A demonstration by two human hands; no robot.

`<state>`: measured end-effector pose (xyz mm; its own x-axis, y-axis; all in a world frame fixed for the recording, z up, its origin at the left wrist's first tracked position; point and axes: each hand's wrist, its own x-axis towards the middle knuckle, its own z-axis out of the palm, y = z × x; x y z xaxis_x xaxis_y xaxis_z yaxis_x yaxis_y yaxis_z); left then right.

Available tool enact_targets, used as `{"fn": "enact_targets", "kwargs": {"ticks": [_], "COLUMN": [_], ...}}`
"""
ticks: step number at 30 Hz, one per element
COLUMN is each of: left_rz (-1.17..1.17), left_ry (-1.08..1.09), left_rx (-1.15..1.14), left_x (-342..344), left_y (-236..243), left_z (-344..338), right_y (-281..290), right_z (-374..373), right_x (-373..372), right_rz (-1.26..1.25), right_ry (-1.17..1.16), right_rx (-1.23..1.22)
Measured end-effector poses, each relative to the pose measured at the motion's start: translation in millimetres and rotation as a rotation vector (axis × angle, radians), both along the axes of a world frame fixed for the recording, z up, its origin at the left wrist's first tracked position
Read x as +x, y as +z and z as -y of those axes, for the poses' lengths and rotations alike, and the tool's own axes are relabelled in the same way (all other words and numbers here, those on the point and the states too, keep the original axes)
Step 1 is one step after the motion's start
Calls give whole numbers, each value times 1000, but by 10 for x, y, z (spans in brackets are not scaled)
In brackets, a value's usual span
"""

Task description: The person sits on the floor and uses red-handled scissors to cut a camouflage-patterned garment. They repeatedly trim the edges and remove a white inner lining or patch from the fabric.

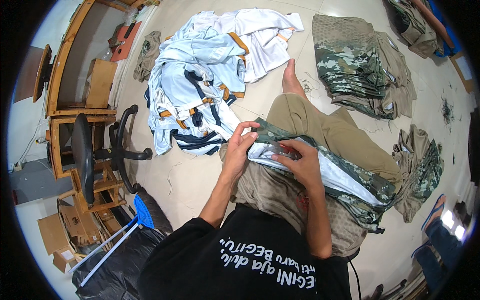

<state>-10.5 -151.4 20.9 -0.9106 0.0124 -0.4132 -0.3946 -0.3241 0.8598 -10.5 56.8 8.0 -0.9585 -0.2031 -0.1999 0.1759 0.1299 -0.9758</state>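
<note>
A camouflage garment [376, 186] with a white inner side lies across my lap. My left hand [241, 150] pinches its far-left edge between thumb and fingers. Close beside it, my right hand [303, 161] is closed around a small red-and-metal hand tool [287, 149], possibly thread snips. The tool's metal part rests at the white inner side of the cloth; its exact shape is partly hidden by my fingers. Under the garment, more tan patterned cloth [265, 192] covers my lap.
Light blue and white shirts [200, 100] are heaped ahead on the left. A stack of folded camouflage garments [347, 60] lies ahead right, with a loose pile [417, 165] nearer. An office chair [85, 155] and a blue dustpan [143, 211] stand left. Another person's sandaled foot [435, 212] shows right.
</note>
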Motion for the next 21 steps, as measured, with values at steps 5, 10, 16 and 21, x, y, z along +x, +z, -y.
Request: {"fn": "enact_targets", "kwargs": {"ticks": [5, 10, 16, 21], "left_rz": [-11, -24, -33, -35], "left_ry": [-34, -72, -104, -109], "left_rx": [2, -40, -99, -98], "left_x": [-7, -8, 8, 6], "left_y": [46, 81, 86, 90], "left_z": [-31, -20, -29, -27], "right_y": [5, 16, 36, -15], "right_z": [-16, -8, -32, -46], "right_x": [-18, -38, -42, -23], "right_rz": [41, 26, 64, 126], "right_ry": [-16, -17, -20, -50], "right_rx": [-5, 19, 64, 10]}}
